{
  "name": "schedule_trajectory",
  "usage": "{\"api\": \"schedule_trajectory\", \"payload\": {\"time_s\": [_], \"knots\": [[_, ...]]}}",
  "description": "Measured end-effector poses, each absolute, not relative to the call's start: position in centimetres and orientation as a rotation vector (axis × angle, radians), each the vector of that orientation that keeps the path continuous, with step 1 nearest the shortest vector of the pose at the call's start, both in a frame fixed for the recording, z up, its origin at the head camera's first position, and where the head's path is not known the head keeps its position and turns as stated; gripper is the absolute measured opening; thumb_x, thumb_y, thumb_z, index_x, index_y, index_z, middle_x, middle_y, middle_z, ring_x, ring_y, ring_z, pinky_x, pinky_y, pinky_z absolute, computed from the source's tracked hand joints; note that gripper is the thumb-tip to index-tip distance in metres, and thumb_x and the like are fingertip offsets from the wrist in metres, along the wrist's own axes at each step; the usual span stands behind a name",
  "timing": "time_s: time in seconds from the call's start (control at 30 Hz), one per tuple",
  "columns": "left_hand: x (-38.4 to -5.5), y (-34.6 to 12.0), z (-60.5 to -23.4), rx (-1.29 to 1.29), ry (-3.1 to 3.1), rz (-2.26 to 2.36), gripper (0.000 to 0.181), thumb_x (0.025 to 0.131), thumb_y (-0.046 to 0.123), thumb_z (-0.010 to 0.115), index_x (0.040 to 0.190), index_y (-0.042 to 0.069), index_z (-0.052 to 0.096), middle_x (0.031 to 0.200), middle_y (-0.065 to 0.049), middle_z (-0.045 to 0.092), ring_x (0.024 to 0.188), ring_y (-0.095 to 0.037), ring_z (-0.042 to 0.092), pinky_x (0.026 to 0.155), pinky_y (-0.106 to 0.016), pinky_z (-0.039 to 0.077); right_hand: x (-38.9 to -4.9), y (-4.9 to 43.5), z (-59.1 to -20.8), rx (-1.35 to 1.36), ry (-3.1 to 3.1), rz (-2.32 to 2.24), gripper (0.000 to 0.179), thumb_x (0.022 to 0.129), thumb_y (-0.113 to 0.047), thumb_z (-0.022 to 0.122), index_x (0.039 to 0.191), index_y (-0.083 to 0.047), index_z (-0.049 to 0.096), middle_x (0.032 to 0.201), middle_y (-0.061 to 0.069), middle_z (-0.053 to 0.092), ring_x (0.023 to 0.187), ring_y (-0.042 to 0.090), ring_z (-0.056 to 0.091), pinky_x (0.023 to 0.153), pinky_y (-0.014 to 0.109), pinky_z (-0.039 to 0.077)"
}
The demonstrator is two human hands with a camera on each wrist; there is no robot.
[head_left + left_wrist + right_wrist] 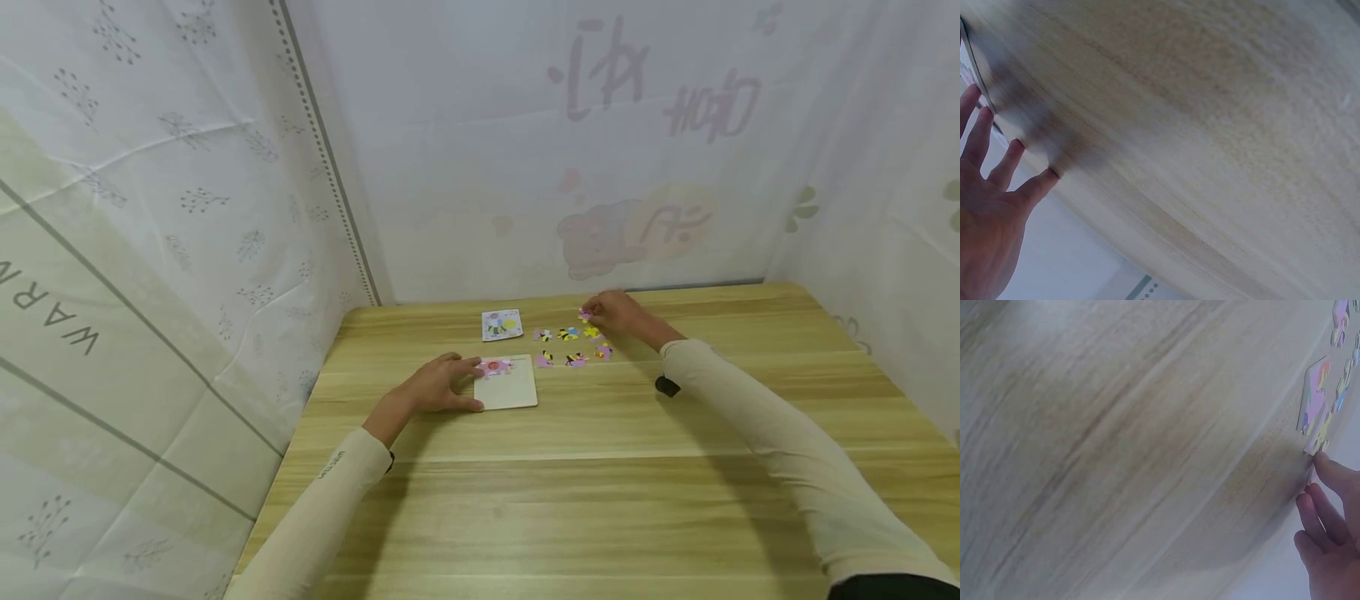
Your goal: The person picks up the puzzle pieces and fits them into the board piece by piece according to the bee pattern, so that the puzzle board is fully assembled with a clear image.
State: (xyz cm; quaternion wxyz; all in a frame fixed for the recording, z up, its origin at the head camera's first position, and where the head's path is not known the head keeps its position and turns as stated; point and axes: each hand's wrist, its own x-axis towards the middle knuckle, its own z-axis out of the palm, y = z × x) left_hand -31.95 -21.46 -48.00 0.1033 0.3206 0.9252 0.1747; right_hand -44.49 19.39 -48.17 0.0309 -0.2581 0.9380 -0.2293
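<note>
My left hand (435,385) rests at the left edge of a pale square puzzle tray (507,393), with its fingertips on the rim. Pink joined puzzle pieces (497,368) lie along the tray's upper part. In the left wrist view the fingers of the left hand (988,206) are spread and fairly straight. At the far side of the table, my right hand (618,312) pinches a pink puzzle piece (585,313) between thumb and fingers. The right wrist view shows the right hand (1335,531) beside loose pieces; the held piece is mostly hidden there.
Several loose puzzle pieces (576,360) in pink, yellow and black lie between the tray and my right hand. A small picture card (502,326) with a bee lies behind the tray. The wooden table (480,508) meets a hanging cloth (465,208) at the back.
</note>
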Motion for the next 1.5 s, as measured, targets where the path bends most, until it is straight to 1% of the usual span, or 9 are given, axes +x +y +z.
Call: {"api": "schedule_trajectory", "payload": {"time_s": [0.3, 0.6, 0.83, 1.1, 1.27, 1.5], "knots": [[-31.9, -21.4, -48.0, 0.944, 2.734, 0.507, 0.071, 0.088, 0.053, 0.08, 0.145, 0.014, 0.062, 0.161, -0.005, 0.045, 0.147, -0.036, 0.04, 0.117, -0.056, 0.036, -44.5, 19.3, -48.7, -0.924, 2.92, -0.659, 0.022, 0.101, -0.005, 0.067, 0.12, 0.004, 0.075, 0.113, 0.019, 0.076, 0.106, 0.036, 0.07, 0.093, 0.052, 0.056], [-31.6, -21.3, -47.8, 0.923, 2.735, 0.521, 0.071, 0.088, 0.052, 0.08, 0.145, 0.014, 0.063, 0.162, -0.005, 0.045, 0.147, -0.037, 0.039, 0.117, -0.057, 0.035, -43.9, 18.9, -48.4, -1.113, 2.938, -0.668, 0.02, 0.1, -0.004, 0.067, 0.115, 0.005, 0.076, 0.111, 0.02, 0.076, 0.105, 0.038, 0.068, 0.094, 0.054, 0.054], [-31.6, -21.3, -47.8, 0.921, 2.737, 0.511, 0.071, 0.088, 0.054, 0.08, 0.145, 0.015, 0.063, 0.162, -0.004, 0.044, 0.148, -0.037, 0.038, 0.118, -0.058, 0.034, -42.8, 18.6, -47.9, -1.124, 2.895, -0.755, 0.018, 0.1, -0.001, 0.067, 0.114, 0.005, 0.077, 0.106, 0.018, 0.076, 0.1, 0.035, 0.07, 0.089, 0.051, 0.057], [-31.7, -21.4, -47.9, 0.895, 2.726, 0.539, 0.072, 0.088, 0.055, 0.08, 0.145, 0.015, 0.062, 0.162, -0.001, 0.043, 0.149, -0.035, 0.037, 0.118, -0.057, 0.034, -41.6, 18.1, -47.8, -1.174, 2.884, -0.741, 0.02, 0.098, -0.004, 0.07, 0.116, 0.004, 0.076, 0.112, 0.02, 0.072, 0.106, 0.037, 0.067, 0.091, 0.05, 0.057], [-31.7, -21.4, -47.9, 0.888, 2.725, 0.54, 0.072, 0.087, 0.056, 0.079, 0.145, 0.016, 0.062, 0.163, -0.001, 0.043, 0.149, -0.036, 0.036, 0.118, -0.058, 0.033, -40.8, 17.3, -47.7, -1.246, 2.882, -0.72, 0.019, 0.097, -0.003, 0.072, 0.115, 0.003, 0.077, 0.112, 0.018, 0.073, 0.107, 0.037, 0.067, 0.09, 0.051, 0.057], [-31.5, -21.3, -47.8, 0.893, 2.727, 0.55, 0.071, 0.088, 0.053, 0.08, 0.145, 0.013, 0.063, 0.162, -0.002, 0.044, 0.149, -0.037, 0.037, 0.118, -0.059, 0.034, -39.7, 16.1, -47.9, -1.351, 2.883, -0.713, 0.02, 0.093, -0.002, 0.077, 0.112, 0.001, 0.078, 0.11, 0.016, 0.075, 0.105, 0.035, 0.068, 0.089, 0.049, 0.057]]}}
